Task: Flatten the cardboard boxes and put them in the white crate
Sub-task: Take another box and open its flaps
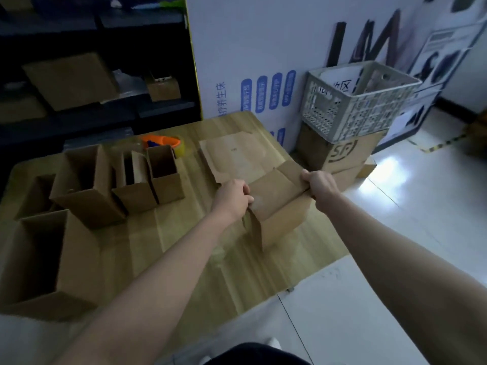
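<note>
- Wood-grain surface (184, 259) fills the near and middle ground, with pale floor tiles (395, 299) beside it on the right.
- Nearest on its left side stands a large open box (71, 262), mouth upward and dark inside.
- Both bare forearms reach across the surface to a cardboard box (282, 214) near the right edge — it is partly collapsed, with its top flaps spread open.
- On the left hand (233, 197) the grip is closed, fingers curled over the edge of the box's left flap.
- On the right hand (320, 184) the grip is also closed, pinching the far right corner of the same box.
- Behind the large open box, a row of smaller open boxes (89, 191) stands upright, side by side, well apart from the hands.
- Just beyond the held box a flattened sheet of cardboard (237, 156) lies on the surface, its near edge meeting the held box's far flap.
- An orange tape dispenser (162, 142) sits behind the row, near the far edge.
- Off the surface to the far right, the white crate (361, 101) rests tilted on a brown printed carton (347, 154) that stands on the floor — a white sheet shows inside it, and the rest is hard to make out.
- Farthest back are a dark shelf (92, 114) carrying more cardboard and a white printed board (250, 48).
</note>
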Tool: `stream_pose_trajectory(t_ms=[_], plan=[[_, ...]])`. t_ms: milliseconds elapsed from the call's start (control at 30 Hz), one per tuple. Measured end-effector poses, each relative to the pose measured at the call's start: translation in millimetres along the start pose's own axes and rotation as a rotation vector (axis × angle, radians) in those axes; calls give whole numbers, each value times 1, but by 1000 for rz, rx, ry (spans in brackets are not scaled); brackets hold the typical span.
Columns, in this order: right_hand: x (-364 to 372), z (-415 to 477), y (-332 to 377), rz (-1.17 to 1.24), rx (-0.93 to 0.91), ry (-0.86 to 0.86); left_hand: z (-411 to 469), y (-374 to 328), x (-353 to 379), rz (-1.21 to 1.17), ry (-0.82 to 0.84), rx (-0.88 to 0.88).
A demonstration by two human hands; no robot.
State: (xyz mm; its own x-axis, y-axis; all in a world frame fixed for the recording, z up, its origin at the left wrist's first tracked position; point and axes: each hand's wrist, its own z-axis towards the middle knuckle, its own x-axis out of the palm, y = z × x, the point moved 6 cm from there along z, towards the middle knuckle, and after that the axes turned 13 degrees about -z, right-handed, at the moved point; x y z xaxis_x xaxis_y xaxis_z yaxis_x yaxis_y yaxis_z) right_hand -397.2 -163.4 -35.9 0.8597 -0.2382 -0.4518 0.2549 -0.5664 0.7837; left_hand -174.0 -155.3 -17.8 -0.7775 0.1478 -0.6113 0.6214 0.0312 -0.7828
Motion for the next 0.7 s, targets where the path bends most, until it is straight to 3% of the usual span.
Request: stream_pose_trajectory(t_ms=[200, 333, 400, 467, 567, 700], plan=[[-22, 15, -49, -67, 33, -88, -1, 1, 47, -44, 16, -36], [-27, 20, -33, -716, -241, -164, -1, -8, 60, 37, -2, 25], [-12, 18, -15, -959, -493, -77, 1, -8, 60, 61, -3, 19], [6, 15, -7, -1056, -612, 147, 3, -7, 58, 79, -8, 6], [12, 20, -6, -1119, -593, 338, 1, -11, 59, 116, -12, 11], [14, 23, -6, -1196, -625, 314, -1, -13, 63, 162, -24, 88]])
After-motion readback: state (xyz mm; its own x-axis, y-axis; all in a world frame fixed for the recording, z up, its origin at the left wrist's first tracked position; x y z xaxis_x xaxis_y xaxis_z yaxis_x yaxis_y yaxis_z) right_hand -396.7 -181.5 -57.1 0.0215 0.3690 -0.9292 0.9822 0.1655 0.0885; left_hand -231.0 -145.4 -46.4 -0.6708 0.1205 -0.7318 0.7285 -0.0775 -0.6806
